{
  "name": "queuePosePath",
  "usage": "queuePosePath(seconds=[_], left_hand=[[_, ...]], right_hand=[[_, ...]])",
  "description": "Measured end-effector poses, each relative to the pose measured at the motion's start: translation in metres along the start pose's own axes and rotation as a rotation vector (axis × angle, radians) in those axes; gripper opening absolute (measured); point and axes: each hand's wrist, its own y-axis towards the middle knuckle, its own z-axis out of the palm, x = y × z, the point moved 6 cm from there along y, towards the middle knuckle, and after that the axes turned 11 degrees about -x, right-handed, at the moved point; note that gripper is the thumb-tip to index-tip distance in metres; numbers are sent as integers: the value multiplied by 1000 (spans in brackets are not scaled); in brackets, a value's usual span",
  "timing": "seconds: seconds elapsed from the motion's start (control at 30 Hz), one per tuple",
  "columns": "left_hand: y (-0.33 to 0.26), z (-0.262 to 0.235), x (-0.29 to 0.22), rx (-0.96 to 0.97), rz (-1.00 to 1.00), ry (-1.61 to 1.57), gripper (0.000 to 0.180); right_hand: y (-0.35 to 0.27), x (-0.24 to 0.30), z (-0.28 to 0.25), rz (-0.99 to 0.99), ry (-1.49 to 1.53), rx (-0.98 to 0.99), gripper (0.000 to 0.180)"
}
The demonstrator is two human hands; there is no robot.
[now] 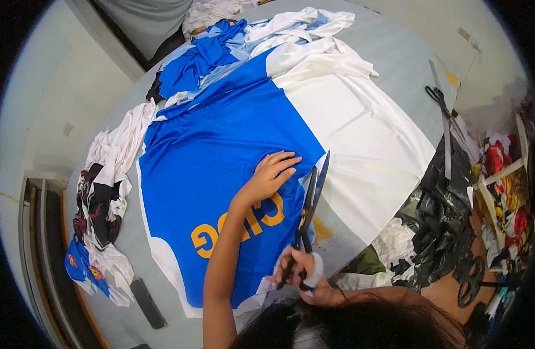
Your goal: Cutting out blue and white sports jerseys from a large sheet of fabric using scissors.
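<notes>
A large blue fabric panel (192,168) with yellow-orange lettering lies spread on the table, joined to a plain white stretch of fabric (360,134) on its right. My left hand (272,174) rests flat on the blue cloth, fingers stretched out towards the cut edge. In my right hand (295,270) are large dark scissors (307,212), their blades slightly apart and pointing away from me. The blades lie along the blue panel's right edge, near where blue meets white. A white wrap (317,269) shows by the right hand. The lower cut edge is curved with a white border.
Crumpled blue and white cloth (203,64) lies at the far side. White and dark garments (101,192) line the left edge, near a dark flat bar (148,302). A second pair of scissors (439,99) and a metal ruler (447,145) lie right, above black scraps (436,232).
</notes>
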Motion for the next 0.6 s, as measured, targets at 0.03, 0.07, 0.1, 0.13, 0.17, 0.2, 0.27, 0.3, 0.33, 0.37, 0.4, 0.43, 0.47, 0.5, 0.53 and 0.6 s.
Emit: queuePosePath(seconds=[0.03, 0.07, 0.1, 0.13, 0.17, 0.2, 0.27, 0.3, 0.33, 0.37, 0.4, 0.43, 0.47, 0.5, 0.53, 0.6], left_hand=[[5, 3, -4, -42, -17, 30, 36], [4, 1, -9, -123, -5, 45, 33], [3, 4, -12, -136, 0, 54, 33], [3, 4, -12, -187, 24, 108, 33], [4, 5, -17, -233, 54, 157, 33], [6, 10, -21, -230, 66, 230, 32], [6, 15, -25, -273, 67, 265, 33], [5, 14, -22, -307, 60, 302, 33], [2, 12, -19, -321, 49, 314, 33], [2, 12, -18, -341, 33, 321, 34], [2, 11, -16, -361, 16, 329, 36], [3, 12, -17, -372, 15, 322, 36], [5, 12, -15, -358, 2, 318, 36], [7, 12, -15, -345, -10, 315, 37], [7, 10, -19, -365, -1, 335, 32], [4, 9, -30, -423, 16, 344, 30]], right_hand=[[-8, 1, -10, 63, -8, -11, 29], [-14, 2, -21, 61, -18, 1, 29], [-19, -1, -38, 130, -72, -18, 30], [-23, -3, -56, 205, -126, -38, 30], [-29, -1, -74, 261, -177, 36, 29], [-33, 1, -94, 299, -166, 141, 29], [-49, 23, -100, 334, -169, 248, 29], [-63, 38, -93, 361, -337, 237, 30], [-72, 49, -93, 393, -505, 232, 31], [-77, 54, -104, 409, -569, 224, 31], [-81, 62, -108, 413, -608, 221, 31], [-85, 68, -111, 417, -645, 212, 30], [-88, 72, -114, 418, -657, 208, 30], [-90, 76, -114, 360, -639, 236, 31], [-91, 82, -113, 306, -623, 269, 31], [-92, 90, -115, 218, -666, 240, 32]])
